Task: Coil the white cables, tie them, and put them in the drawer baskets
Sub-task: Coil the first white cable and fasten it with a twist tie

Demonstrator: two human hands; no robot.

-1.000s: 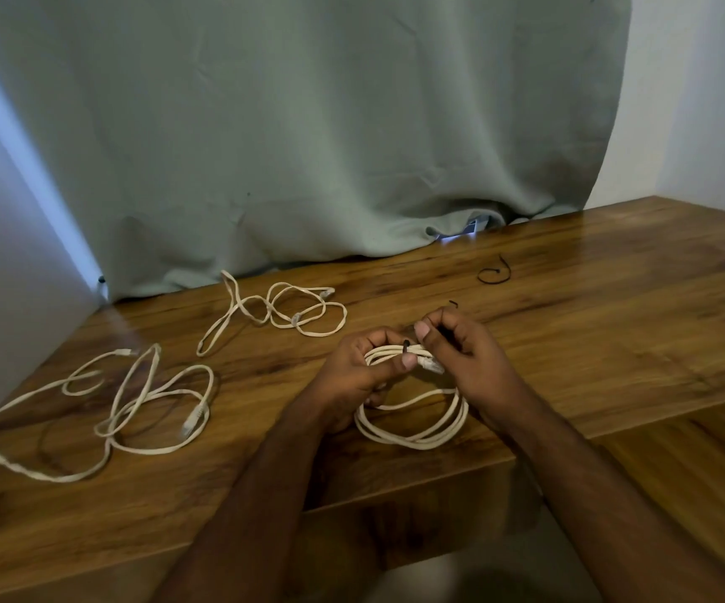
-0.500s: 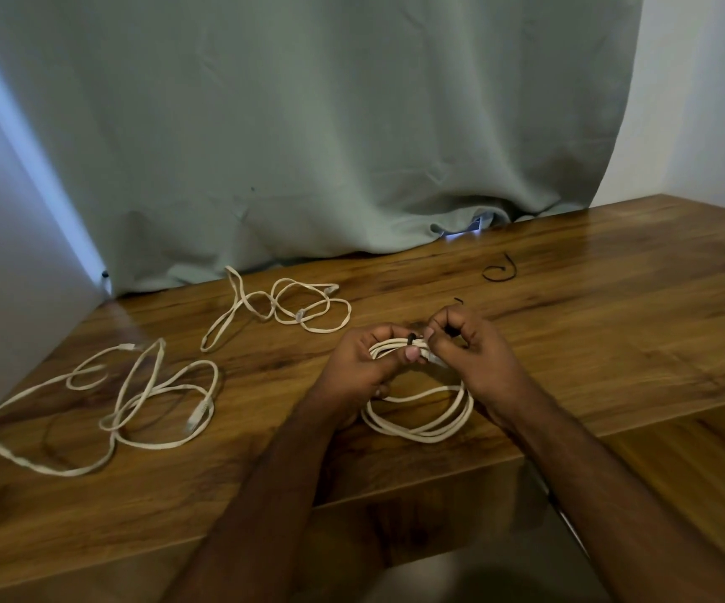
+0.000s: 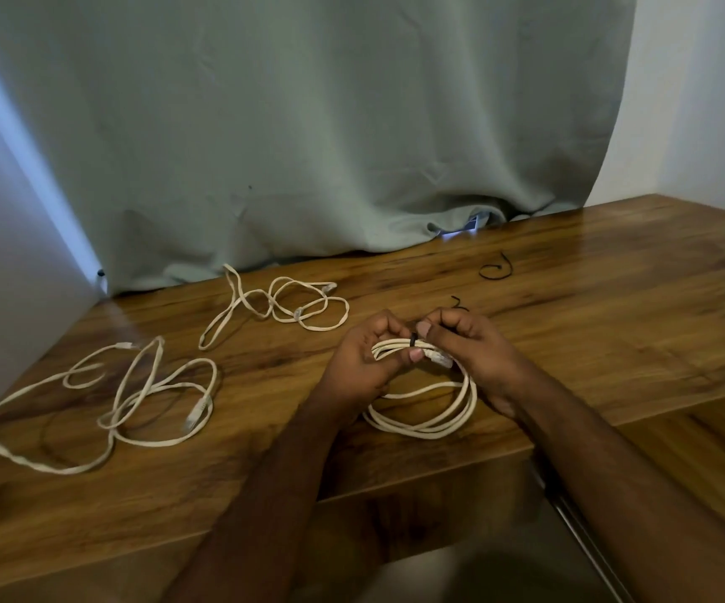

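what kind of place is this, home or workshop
Probably a room at home, at a desk. A glossy wooden desk stands against plain white walls, with a grey-green curtain hanging down onto its back edge. No tools or machines show, only loose white cables.

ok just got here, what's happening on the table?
A person is tying up a coiled white cable at the front edge of the wooden table. The left hand grips the bundled strands while the right hand works a black tie around them. Two more white cables lie loose and uncoiled: one at the left, one further back by the curtain. A spare black tie lies behind the hands. No drawer baskets are in view.
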